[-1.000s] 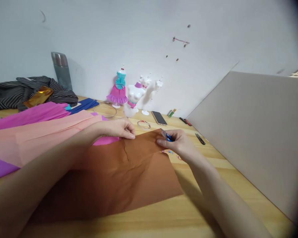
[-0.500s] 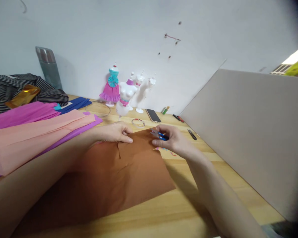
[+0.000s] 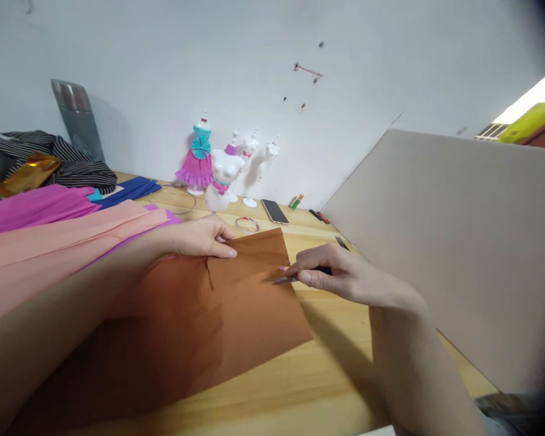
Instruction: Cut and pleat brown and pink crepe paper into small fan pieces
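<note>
A large brown sheet of fabric [image 3: 254,315] lies across the table, with a dark slit-like line [image 3: 210,275] near its upper part. My left hand [image 3: 204,236] pinches its far edge between thumb and fingers. Over the sheet's right edge, my right hand [image 3: 340,272] is closed round small thread snips [image 3: 285,280], their blades pointing left above the cloth. Most of the snips' handle is hidden in my fingers. A bit of coloured trim partly shows beside the right fingertips.
Pink and peach fabrics [image 3: 72,227] lie left, near a striped cloth [image 3: 72,163] and a bottle [image 3: 78,118]. Small dress-form mannequins [image 3: 224,166], a bracelet [image 3: 247,224] and a phone [image 3: 275,211] sit behind. A pale panel [image 3: 445,230] stands along the right side.
My right hand has moved right and toward me, from the sheet's far corner to its right edge, with the snips now turned flatter. The left hand keeps its pinch; the view shifts slightly.
</note>
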Tool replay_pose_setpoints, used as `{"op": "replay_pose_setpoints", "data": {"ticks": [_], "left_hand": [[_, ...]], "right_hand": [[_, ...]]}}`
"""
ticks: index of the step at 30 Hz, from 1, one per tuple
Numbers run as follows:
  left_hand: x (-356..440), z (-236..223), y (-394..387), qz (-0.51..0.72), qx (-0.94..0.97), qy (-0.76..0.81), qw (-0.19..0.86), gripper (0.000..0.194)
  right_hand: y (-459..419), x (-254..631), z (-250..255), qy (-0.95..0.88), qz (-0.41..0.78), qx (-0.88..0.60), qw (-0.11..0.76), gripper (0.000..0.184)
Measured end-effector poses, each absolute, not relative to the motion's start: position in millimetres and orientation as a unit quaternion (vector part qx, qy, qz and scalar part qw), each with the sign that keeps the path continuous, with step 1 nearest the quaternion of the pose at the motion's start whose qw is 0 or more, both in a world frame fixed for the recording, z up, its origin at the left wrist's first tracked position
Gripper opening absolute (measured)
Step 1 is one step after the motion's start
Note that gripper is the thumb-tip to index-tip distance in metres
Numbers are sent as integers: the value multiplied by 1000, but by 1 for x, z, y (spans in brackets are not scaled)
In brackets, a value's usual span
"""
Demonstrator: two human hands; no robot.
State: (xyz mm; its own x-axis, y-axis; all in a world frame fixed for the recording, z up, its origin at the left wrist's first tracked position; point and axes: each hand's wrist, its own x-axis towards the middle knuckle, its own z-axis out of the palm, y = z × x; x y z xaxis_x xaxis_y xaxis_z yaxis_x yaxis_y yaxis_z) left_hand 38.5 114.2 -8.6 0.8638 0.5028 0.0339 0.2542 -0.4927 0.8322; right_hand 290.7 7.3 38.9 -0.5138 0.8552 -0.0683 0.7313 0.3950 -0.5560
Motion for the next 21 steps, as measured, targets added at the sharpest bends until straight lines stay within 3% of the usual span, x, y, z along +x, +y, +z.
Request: {"op": "replay_pose_setpoints", "data": {"ticks": [8, 21], "left_hand": [[37, -6, 113, 155, 866, 215, 423, 13], [40, -1, 109, 131, 877, 228, 401, 12]], "right_hand": [[14, 291, 31, -816, 214, -525, 116, 36], [23, 281, 22, -766, 334, -530, 144, 35]]}}
